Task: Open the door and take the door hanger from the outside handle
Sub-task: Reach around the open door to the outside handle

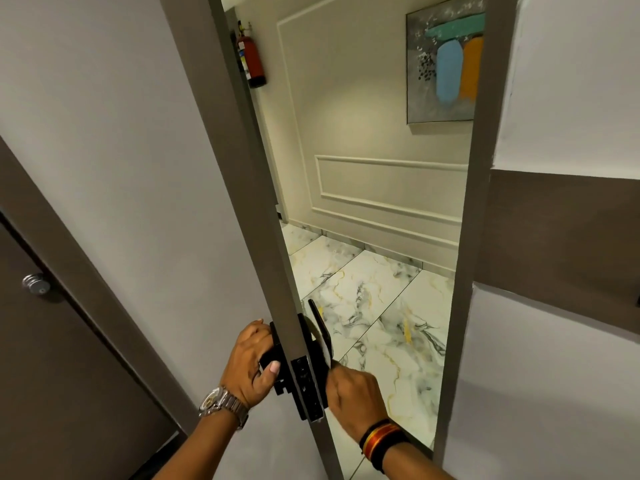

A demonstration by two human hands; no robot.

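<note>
The white door (pixel 166 209) with a grey edge stands partly open, swung in toward me. My left hand (pixel 251 363) is shut on the black inside handle (pixel 273 355). The black lock plate (pixel 306 382) shows on the door's edge. On the outer side, a dark flat door hanger (pixel 320 329) sticks up from the outside handle, seen edge-on. My right hand (pixel 353 393) reaches around the door edge and pinches the hanger's lower end. The outside handle itself is hidden behind the door edge and the hanger.
Through the gap lies a corridor with a marble tile floor (pixel 381 306) and a cream panelled wall. A red fire extinguisher (pixel 254 58) hangs at the upper left, a painting (pixel 446 64) at the upper right. The grey door frame (pixel 467 237) stands right. Another brown door with a metal knob (pixel 36 283) is left.
</note>
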